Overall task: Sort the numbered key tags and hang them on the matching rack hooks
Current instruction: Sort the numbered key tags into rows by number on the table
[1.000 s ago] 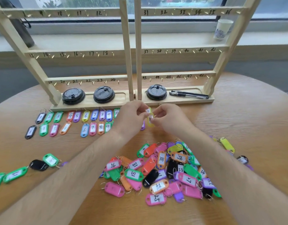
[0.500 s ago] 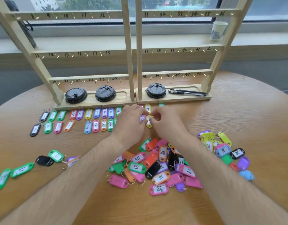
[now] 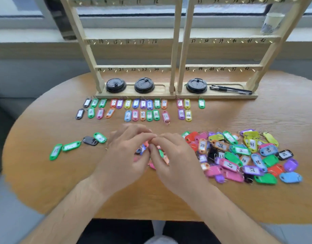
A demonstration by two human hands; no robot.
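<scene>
Two wooden racks with numbered hooks, the left rack (image 3: 134, 67) and the right rack (image 3: 222, 66), stand at the table's far side. No tag hangs on any hook I can see. In front of them, sorted key tags (image 3: 135, 110) lie in two rows, numbered from low to about 14. A loose pile of coloured key tags (image 3: 239, 155) covers the table to the right. My left hand (image 3: 123, 155) and my right hand (image 3: 174, 159) hover over the pile's left end, fingers curled, fingertips meeting. Blur hides whether they pinch a tag.
A few green tags and a black one (image 3: 70, 146) lie apart at the left. Three black cup lids (image 3: 116, 84) and a pen (image 3: 229, 89) sit in the rack bases. A paper cup (image 3: 272, 22) stands on the windowsill. The round wooden table (image 3: 46, 182) ends close to my body.
Both hands have pulled back from the sorted rows near the rack base to the left end of the pile. A yellow tag now lies in the rows. The view has tilted down.
</scene>
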